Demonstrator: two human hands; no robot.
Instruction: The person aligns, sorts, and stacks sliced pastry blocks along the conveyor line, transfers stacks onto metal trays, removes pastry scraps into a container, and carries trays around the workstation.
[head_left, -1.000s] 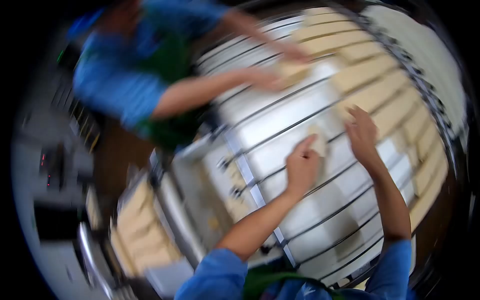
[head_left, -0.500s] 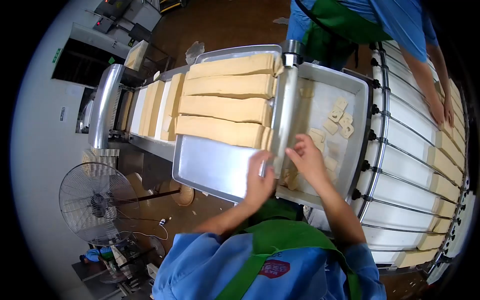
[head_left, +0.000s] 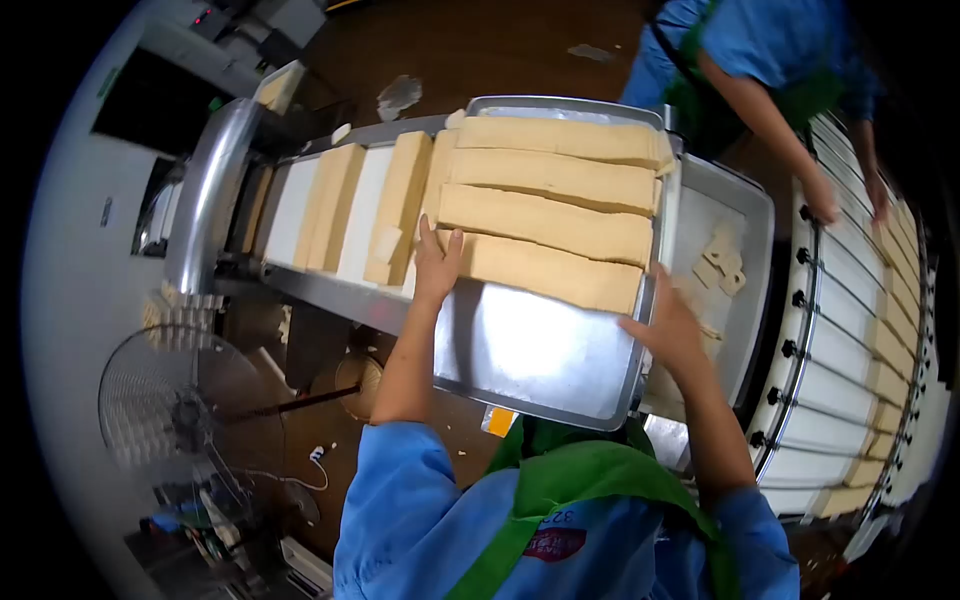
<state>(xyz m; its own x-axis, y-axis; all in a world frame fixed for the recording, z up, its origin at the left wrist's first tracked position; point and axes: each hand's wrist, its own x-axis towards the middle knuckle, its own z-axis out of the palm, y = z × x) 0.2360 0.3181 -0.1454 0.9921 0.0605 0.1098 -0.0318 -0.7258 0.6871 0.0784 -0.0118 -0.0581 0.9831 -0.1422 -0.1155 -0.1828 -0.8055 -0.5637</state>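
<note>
Four long pale dough strips [head_left: 550, 270] lie side by side in a metal tray [head_left: 540, 350], whose near part is bare metal. My left hand [head_left: 437, 262] is at the left end of the nearest strip, fingers apart, with nothing seen in it. At the tray's right edge, by the other end of that strip, is my right hand [head_left: 668, 318], thumb and fingers apart and slightly blurred. More dough blocks [head_left: 402, 200] lie on the white belt [head_left: 364, 215] left of the tray.
A grey bin [head_left: 755, 225] with dough scraps [head_left: 720, 262] stands right of the tray. Beyond it, a roller-barred conveyor [head_left: 825, 330] carries dough pieces. A co-worker [head_left: 765, 70] leans over it. A fan [head_left: 185, 400] stands at lower left.
The tray with its strips has shifted right in view, over part of the bin. My left hand has moved to the strips' left end, my right hand to the tray's right edge.
</note>
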